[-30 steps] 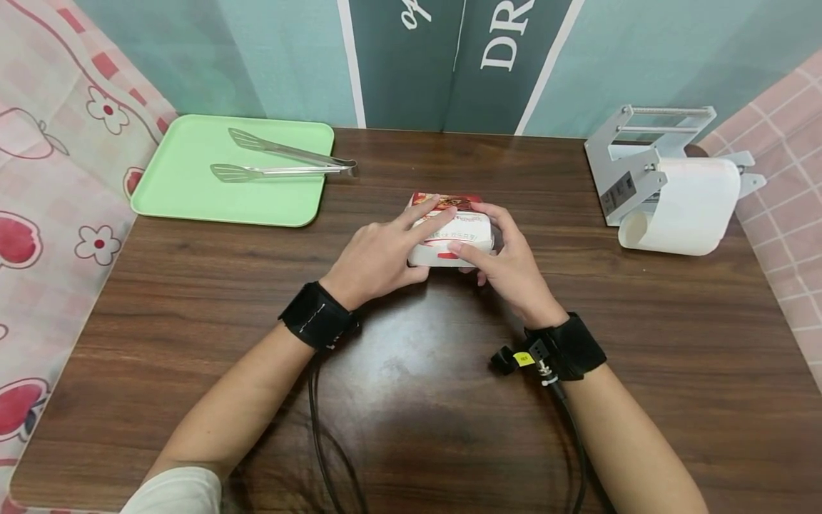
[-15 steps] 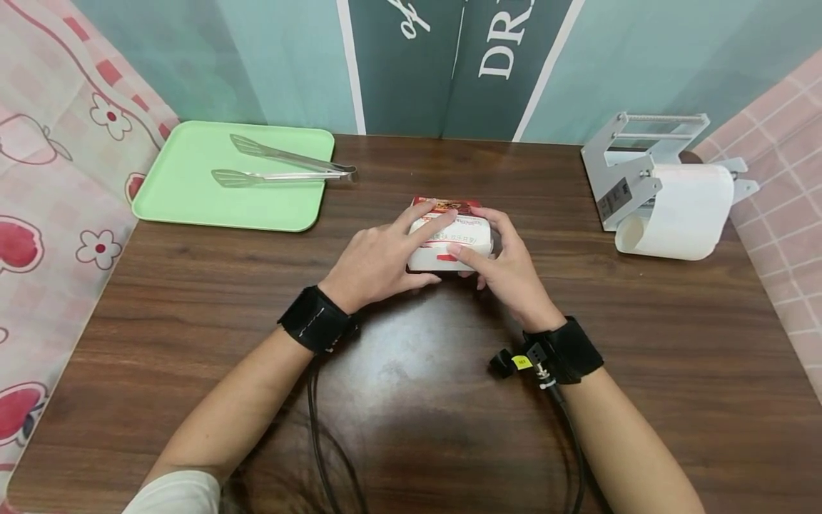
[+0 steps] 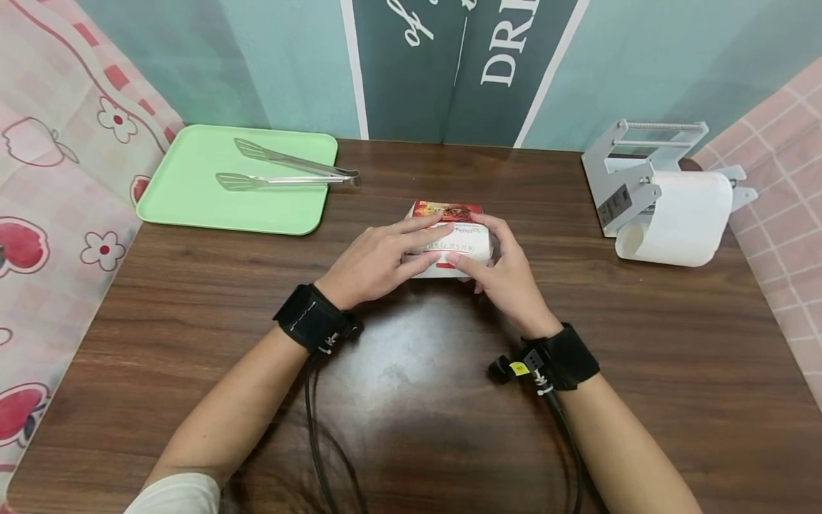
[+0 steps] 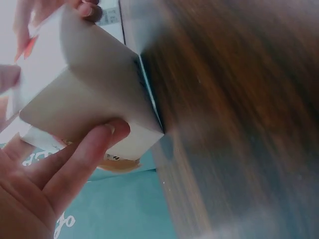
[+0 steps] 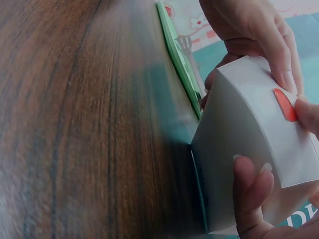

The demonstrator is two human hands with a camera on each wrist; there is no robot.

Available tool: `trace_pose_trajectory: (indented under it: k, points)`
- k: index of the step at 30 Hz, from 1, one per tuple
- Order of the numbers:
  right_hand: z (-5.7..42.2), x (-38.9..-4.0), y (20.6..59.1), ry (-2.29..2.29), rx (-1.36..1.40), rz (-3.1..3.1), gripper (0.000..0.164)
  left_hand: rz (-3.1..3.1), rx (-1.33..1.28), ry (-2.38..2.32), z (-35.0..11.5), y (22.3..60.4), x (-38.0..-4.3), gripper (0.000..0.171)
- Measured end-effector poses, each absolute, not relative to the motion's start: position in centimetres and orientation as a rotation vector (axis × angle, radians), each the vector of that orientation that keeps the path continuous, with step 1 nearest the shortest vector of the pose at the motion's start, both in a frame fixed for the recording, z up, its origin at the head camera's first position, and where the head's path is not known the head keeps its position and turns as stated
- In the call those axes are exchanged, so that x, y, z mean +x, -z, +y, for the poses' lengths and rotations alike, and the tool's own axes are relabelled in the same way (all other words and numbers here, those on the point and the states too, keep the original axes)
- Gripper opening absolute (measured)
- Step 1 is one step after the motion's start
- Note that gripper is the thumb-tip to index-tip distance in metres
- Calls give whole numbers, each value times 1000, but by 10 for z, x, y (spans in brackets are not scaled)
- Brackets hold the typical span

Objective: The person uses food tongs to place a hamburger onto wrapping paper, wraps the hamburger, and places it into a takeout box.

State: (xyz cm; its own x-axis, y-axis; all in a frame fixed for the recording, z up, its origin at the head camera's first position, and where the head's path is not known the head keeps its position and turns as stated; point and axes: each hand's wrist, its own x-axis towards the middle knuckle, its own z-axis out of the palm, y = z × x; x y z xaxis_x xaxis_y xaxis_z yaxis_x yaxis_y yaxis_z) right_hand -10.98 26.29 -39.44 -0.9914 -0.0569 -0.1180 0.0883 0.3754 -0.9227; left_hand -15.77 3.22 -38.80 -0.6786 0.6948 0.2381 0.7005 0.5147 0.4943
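A small white and red paper food box (image 3: 467,243), with a printed food picture on its red part, stands on the wooden table between both hands. My left hand (image 3: 375,260) holds its left side, two fingers lying over the top and the thumb at the front upper edge. Around the right side curls my right hand (image 3: 516,285), its thumb on the front edge of the lid and other fingers at the side. A red tab (image 5: 285,104) shows on the lid's front in the right wrist view, right beside the thumbs. The lid looks folded down; the contents are hidden.
Metal tongs (image 3: 289,180) lie on a green tray (image 3: 193,207) at the back left, their hinged end past its edge. A metal holder with a white label roll (image 3: 683,218) stands back right. Black cables (image 3: 315,428) run from both wrist straps.
My left thumb has moved up from below the box's front onto its front upper edge, near the right thumb. The right hand keeps its hold, and the box stays nearly in place.
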Motion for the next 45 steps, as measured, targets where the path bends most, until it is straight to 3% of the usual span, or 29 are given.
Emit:
trace_pose_trajectory:
  k: [17,21,26,34,45]
  points:
    - [263,-110,399,1688,28,2535,71,-2642,-1183,818,42,394,-152,48]
    - [265,-110,398,1695,23,2525,71,-2743,-1149,859,38,391,-156,61]
    - [267,-112,397,1722,19,2470,71,-2922,-905,1175,31,395,-165,68]
    - [266,-114,400,1653,0,2458,70,-2888,-544,2160,36,407,-168,67]
    - [265,-114,400,1653,-19,2501,64,-2854,-586,2139,39,403,-169,65]
